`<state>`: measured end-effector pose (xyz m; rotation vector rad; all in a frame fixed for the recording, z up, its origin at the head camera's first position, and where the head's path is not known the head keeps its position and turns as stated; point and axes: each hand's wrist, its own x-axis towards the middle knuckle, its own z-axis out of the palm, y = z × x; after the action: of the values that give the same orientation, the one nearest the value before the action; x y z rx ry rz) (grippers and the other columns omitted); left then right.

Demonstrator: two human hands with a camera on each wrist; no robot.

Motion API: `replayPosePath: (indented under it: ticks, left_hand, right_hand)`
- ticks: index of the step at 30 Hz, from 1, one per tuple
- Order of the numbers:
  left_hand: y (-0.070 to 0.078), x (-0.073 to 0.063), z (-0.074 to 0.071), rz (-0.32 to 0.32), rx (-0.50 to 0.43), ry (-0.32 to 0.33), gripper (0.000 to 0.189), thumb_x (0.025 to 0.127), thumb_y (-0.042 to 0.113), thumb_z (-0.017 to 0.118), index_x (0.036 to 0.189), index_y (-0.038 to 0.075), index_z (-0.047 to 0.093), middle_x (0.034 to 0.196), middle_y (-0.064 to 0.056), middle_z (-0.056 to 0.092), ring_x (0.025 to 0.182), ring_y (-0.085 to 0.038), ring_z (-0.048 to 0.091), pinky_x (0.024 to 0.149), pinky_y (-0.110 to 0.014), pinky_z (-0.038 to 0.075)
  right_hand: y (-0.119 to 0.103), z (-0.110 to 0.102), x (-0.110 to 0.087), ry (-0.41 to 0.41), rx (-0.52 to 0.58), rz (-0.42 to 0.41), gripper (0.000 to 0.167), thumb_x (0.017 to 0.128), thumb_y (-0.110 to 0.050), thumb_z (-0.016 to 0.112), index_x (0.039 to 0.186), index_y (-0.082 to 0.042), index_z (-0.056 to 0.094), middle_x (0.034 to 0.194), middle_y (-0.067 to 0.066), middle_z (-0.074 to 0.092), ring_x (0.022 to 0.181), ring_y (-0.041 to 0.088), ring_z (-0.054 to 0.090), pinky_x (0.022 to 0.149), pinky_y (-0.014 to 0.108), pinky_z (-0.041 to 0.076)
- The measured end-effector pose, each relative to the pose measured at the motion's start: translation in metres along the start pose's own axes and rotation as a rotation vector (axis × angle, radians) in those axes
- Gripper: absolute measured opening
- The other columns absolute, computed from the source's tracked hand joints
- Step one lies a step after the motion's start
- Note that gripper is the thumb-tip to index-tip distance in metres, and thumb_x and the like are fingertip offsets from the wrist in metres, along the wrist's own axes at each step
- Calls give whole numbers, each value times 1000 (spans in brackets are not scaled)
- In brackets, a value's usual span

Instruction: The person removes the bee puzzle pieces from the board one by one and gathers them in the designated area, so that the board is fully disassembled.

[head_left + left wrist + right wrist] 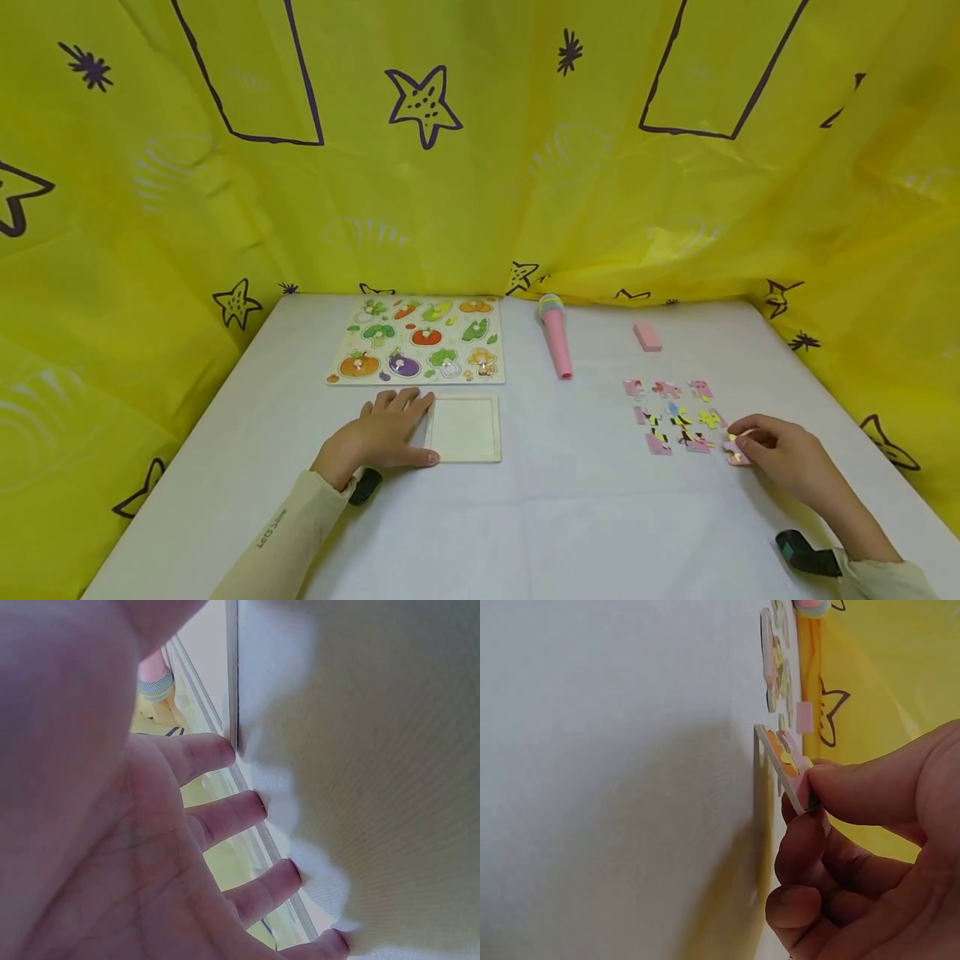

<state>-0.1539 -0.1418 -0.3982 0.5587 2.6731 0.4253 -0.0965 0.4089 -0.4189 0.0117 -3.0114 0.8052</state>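
Between thumb and fingers, my right hand (787,458) pinches a jigsaw puzzle piece (736,451) at the right of the table. In the right wrist view the puzzle piece (789,766) is tilted, its pink, orange and yellow print showing. Several loose puzzle pieces (677,411) lie in rough rows just left of that hand. My left hand (382,433) rests with fingers spread at the left edge of a shallow white puzzle tray (465,429). The left wrist view shows the fingers (225,817) apart, with their tips down by the tray's edge.
Behind the tray lies a vegetable peg puzzle board (416,342). A pink toy microphone (557,337) lies right of it, and a pink block (647,337) sits beyond the loose pieces. A yellow patterned curtain (480,208) borders the white table (570,525).
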Motion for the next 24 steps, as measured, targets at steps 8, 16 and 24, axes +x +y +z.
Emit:
replayPosePath:
  ticks: [8,16,24]
  left_hand:
    - [1,-1,0,3,-16,1,97,93,47,83,166,3,36,170,-24,29,152,-54,23,119,-77,17]
    - [0,-2,1,-5,-11,0,97,93,48,83,166,5,36,169,-23,30,152,-53,24,120,-76,18]
    - [-2,-1,2,-16,-18,8,97,92,48,83,166,6,36,170,-22,29,153,-52,22,121,-74,16]
  right_hand:
    - [5,3,2,-27,-5,9,15,106,-6,63,113,3,72,90,5,69,82,23,58,64,32,47]
    - [4,6,8,-7,-43,-39,8,103,-3,67,107,3,70,90,3,68,83,24,60,65,32,48]
    - [5,8,14,-32,-74,-64,7,101,0,67,102,5,63,85,4,63,77,22,54,64,34,47]
